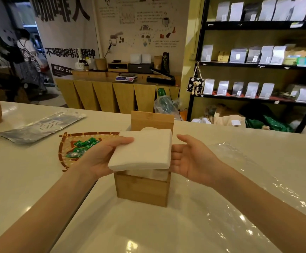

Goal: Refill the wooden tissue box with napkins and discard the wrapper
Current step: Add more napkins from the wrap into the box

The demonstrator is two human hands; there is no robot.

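A wooden tissue box (142,189) stands on the white counter in front of me, its hinged lid (152,120) raised upright at the back. Some white napkins lie inside it. My left hand (101,157) grips a thick stack of white napkins (143,150) by its left edge and holds it flat just above the box's opening. My right hand (190,157) is open, palm facing left, its fingertips at the stack's right edge. The clear plastic wrapper (258,181) lies crumpled on the counter to the right.
A woven bamboo tray (66,143) with several small green packets sits left of the box. A flat grey plastic pouch (40,125) lies further left. Beyond the counter are a wooden sideboard with a scale and shelves of bagged goods.
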